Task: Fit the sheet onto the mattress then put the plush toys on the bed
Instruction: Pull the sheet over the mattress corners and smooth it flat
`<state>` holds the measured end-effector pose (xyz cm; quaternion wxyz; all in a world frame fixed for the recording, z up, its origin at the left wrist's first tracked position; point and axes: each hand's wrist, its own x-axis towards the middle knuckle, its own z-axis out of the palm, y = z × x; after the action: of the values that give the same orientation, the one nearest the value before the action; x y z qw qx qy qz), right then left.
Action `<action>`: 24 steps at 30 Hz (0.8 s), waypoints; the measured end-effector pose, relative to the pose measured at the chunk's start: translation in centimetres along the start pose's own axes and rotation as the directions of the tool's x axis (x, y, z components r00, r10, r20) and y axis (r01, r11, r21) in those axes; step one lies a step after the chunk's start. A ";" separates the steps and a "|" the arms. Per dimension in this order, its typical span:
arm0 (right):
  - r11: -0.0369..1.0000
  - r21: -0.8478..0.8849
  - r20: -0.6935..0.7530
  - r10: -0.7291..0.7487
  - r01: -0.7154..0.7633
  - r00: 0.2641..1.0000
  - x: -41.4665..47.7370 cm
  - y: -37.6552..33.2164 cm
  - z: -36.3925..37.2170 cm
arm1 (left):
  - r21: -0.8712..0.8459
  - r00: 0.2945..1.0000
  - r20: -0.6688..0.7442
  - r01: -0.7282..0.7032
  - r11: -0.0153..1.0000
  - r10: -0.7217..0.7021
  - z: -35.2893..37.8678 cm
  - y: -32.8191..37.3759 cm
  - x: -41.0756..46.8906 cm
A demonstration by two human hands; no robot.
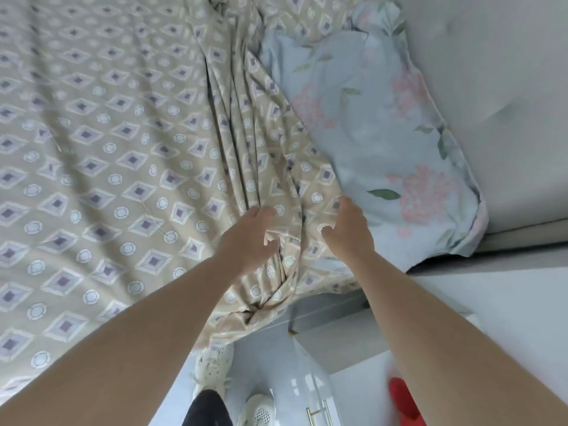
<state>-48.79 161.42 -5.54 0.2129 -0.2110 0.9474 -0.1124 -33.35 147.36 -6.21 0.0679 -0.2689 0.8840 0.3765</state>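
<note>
Head cam, looking down at bed corner. Ref. landmark = pillow [368, 133], pale blue w/ pink flowers.

- Sheet [101, 155]: beige, diamond + circle print. Spread flat over the bed left of pillow, w/ shallow wrinkles. Along pillow's left edge it is gathered into a long ridge of folds, touching the pillow and overlapping its lower-left edge. The ridge ends in a twisted bunch below pillow that hangs past the bed edge.
- L hand [249, 238]: left of pillow's lower end, on the ridge. Fingers apart and loosely extended, resting on the folds, not clamped.
- R hand [349, 229]: just beside pillow's lower-left edge, on the sheet's border. Fingers bent into the fabric, thumb curved. Motion blur, so cannot tell if it really grips.
- Headboard [507, 87]: grey, padded, right of pillow and touching it.
- Below pillow, on floor: pale shoes [215, 367], red obj. [402, 398], white cabinet w/ brass handle [319, 413].
</note>
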 end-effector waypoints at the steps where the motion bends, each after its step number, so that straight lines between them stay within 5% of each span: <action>1: 0.998 0.056 0.029 0.030 -0.032 0.999 1.0 -0.1 0.0 | -0.036 0.998 -0.035 -0.046 0.998 0.044 0.4 0.6 1.4; 7: 0.988 0.069 0.063 0.135 -0.139 0.989 4.4 -0.8 0.9 | 0.246 0.999 0.034 -0.046 0.968 0.039 2.7 0.5 5.2; 13: 0.954 0.277 -0.042 0.130 -0.113 0.991 3.6 -0.9 -1.2 | 0.067 0.991 0.044 0.125 0.990 -0.128 1.2 -0.7 5.4; 17: 0.990 -0.134 0.090 -0.020 0.032 0.996 1.3 0.9 -5.0 | 0.055 0.966 0.240 0.085 0.995 -0.096 2.7 2.0 3.0; 20: 0.925 -0.378 0.153 0.023 0.037 0.988 0.3 3.7 -7.7 | -0.021 0.933 0.353 0.078 0.997 -0.065 6.1 4.9 0.4; 24: 0.970 -0.240 0.002 0.044 -0.042 0.999 -1.2 8.0 -11.1 | -0.065 0.938 0.345 0.049 0.997 -0.023 9.5 9.1 -1.7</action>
<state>-55.59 170.38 2.29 0.1917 -0.2151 0.9576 0.0084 -37.49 159.93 -6.68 0.2183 -0.2173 0.8391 0.4483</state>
